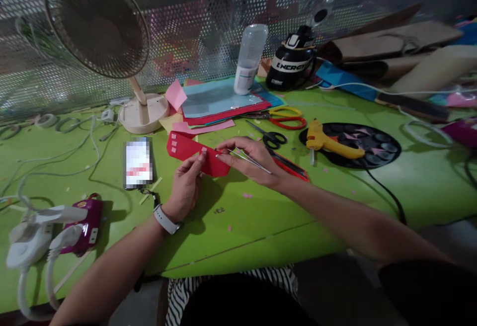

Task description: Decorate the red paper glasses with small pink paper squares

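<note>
A red paper cutout (179, 146) is held above the green tabletop, with small pink squares stuck in a column near its left end. My left hand (187, 183) pinches it from below between thumb and fingers, near its middle. My right hand (249, 159) is closed around slim silver tweezers (258, 164), whose back ends stick out toward the wrist. Its fingertips are at the cutout's right side, where the tweezer tips are too small to make out. Just beyond my right hand lie black-handled scissors (274, 139) and a red-and-black cutter (290, 167).
Left stand a fan (143, 112), a phone (138, 163) and a purple power strip (87, 224) with plugs and cables. Behind are paper sheets (216, 100), a clear bottle (250, 60) and a black jug (290, 62). Right, a yellow glue gun (328, 144) rests on a black palette (387, 149).
</note>
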### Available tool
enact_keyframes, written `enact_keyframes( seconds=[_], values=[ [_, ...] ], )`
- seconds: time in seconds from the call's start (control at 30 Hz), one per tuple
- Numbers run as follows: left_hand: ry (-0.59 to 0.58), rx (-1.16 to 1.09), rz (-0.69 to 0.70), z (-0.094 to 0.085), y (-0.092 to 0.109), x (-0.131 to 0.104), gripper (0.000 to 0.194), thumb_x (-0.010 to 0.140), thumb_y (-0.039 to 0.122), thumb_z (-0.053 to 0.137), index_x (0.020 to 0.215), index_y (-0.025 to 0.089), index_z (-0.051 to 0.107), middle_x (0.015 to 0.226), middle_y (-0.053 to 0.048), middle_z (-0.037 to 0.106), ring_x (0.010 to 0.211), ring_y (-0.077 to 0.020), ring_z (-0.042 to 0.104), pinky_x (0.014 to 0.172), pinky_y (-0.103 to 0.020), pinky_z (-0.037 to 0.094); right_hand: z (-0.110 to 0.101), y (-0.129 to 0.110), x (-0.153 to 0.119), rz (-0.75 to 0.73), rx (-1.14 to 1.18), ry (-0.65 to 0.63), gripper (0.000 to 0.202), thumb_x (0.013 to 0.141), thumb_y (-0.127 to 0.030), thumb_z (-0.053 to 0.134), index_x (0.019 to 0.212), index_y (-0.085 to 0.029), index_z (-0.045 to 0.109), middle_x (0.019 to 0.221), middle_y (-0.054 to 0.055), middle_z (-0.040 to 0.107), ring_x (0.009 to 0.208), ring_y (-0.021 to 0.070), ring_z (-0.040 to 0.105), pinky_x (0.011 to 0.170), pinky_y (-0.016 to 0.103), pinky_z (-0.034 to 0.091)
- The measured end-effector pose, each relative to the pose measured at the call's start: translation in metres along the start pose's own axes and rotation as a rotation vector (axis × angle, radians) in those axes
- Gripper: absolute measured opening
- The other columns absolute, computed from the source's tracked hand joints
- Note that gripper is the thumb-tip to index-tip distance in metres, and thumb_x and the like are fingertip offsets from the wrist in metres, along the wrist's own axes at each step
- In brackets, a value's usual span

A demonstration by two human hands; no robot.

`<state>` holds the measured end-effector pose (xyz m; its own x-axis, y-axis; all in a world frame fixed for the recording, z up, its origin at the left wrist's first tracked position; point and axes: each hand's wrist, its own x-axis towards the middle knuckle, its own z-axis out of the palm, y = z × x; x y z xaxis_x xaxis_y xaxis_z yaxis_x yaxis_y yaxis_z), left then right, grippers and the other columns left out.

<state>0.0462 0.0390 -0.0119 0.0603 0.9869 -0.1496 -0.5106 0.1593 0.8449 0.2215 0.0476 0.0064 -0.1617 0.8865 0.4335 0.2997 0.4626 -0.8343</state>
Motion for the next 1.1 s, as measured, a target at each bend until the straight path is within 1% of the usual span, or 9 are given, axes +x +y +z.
enact_keyframes(
  seconds=[0.13, 0.23, 0.37, 0.43, 0.53, 0.67, 0.77, 0.93, 1.1],
  values=[
    [0.003, -0.006, 0.043, 0.001, 0.002, 0.001, 0.023, 0.063, 0.035, 0.088, 0.078, 0.021, 0.077, 0.084, 0.001, 0.076, 0.073, -0.0089, 0.066, 0.066, -0.019, 0.051, 0.003, 0.003, -0.001, 0.004, 0.024, 0.026, 0.019, 0.082, -0.033, 0.071, 0.097, -0.02, 0.072, 0.086, 0.001, 0.071, 0.08, 0.0158, 0.065, 0.076, 0.03, 0.052],
    [-0.05, -0.011, 0.046, 0.0, 0.002, 0.0, 0.028, 0.067, 0.041, 0.085, 0.088, 0.024, 0.077, 0.095, 0.0, 0.076, 0.083, -0.0127, 0.069, 0.077, -0.026, 0.054, -0.005, 0.003, 0.006, 0.005, 0.069, 0.088, 0.021, 0.082, -0.037, 0.071, 0.096, -0.021, 0.071, 0.088, 0.002, 0.07, 0.083, 0.0168, 0.065, 0.079, 0.033, 0.053],
    [-0.199, 0.077, 0.045, -0.004, 0.002, -0.002, 0.035, 0.081, 0.047, 0.073, 0.107, 0.023, 0.074, 0.115, -0.008, 0.073, 0.109, -0.022, 0.067, 0.093, -0.037, 0.051, -0.028, 0.01, 0.024, 0.027, 0.098, 0.303, 0.018, 0.081, -0.037, 0.072, 0.094, -0.024, 0.069, 0.093, 0.002, 0.07, 0.086, 0.0173, 0.065, 0.079, 0.033, 0.054],
    [-0.2, 0.135, 0.075, -0.006, 0.003, -0.002, 0.031, 0.086, 0.045, 0.068, 0.105, 0.021, 0.074, 0.117, -0.01, 0.072, 0.112, -0.0238, 0.066, 0.095, -0.038, 0.05, -0.039, 0.018, 0.032, 0.03, 0.128, 0.412, 0.017, 0.08, -0.035, 0.073, 0.093, -0.025, 0.069, 0.092, 0.001, 0.07, 0.085, 0.0165, 0.065, 0.079, 0.033, 0.054],
    [-0.151, 0.181, 0.112, -0.009, 0.004, -0.002, 0.025, 0.088, 0.042, 0.066, 0.097, 0.02, 0.075, 0.111, -0.009, 0.074, 0.106, -0.0229, 0.068, 0.094, -0.038, 0.051, -0.05, 0.033, 0.041, 0.023, 0.14, 0.497, 0.017, 0.079, -0.034, 0.072, 0.092, -0.024, 0.068, 0.088, 0.001, 0.069, 0.083, 0.0162, 0.065, 0.078, 0.032, 0.054],
    [-0.121, 0.193, 0.137, -0.01, 0.006, -0.002, 0.025, 0.088, 0.042, 0.065, 0.094, 0.02, 0.074, 0.107, -0.009, 0.075, 0.102, -0.0219, 0.069, 0.092, -0.038, 0.052, -0.06, 0.045, 0.053, -0.003, 0.043, 0.475, 0.018, 0.079, -0.034, 0.069, 0.093, -0.022, 0.069, 0.086, 0.001, 0.07, 0.08, 0.0176, 0.065, 0.075, 0.032, 0.054],
    [-0.124, 0.204, 0.147, -0.01, 0.007, -0.003, 0.025, 0.088, 0.042, 0.066, 0.094, 0.019, 0.074, 0.105, -0.009, 0.075, 0.1, -0.0217, 0.07, 0.09, -0.038, 0.052, -0.068, 0.047, 0.071, -0.035, -0.082, 0.462, 0.017, 0.079, -0.032, 0.066, 0.092, -0.021, 0.07, 0.084, 0.002, 0.071, 0.077, 0.0187, 0.065, 0.073, 0.034, 0.053],
    [-0.127, 0.251, 0.154, -0.009, 0.008, -0.006, 0.026, 0.089, 0.042, 0.064, 0.093, 0.018, 0.074, 0.1, -0.009, 0.075, 0.096, -0.0209, 0.07, 0.085, -0.036, 0.054, -0.071, 0.047, 0.115, -0.156, -0.285, 0.512, 0.018, 0.079, -0.032, 0.06, 0.089, -0.02, 0.069, 0.084, 0.003, 0.071, 0.078, 0.0209, 0.064, 0.075, 0.036, 0.051],
    [-0.144, 0.265, 0.163, -0.007, 0.011, -0.008, 0.027, 0.087, 0.044, 0.066, 0.09, 0.018, 0.074, 0.095, -0.008, 0.075, 0.091, -0.0199, 0.07, 0.082, -0.034, 0.054, -0.063, 0.054, 0.162, -0.252, -0.378, 0.488, 0.022, 0.081, -0.033, 0.054, 0.092, -0.02, 0.068, 0.084, 0.004, 0.07, 0.081, 0.0219, 0.064, 0.078, 0.036, 0.049]
  ],
)
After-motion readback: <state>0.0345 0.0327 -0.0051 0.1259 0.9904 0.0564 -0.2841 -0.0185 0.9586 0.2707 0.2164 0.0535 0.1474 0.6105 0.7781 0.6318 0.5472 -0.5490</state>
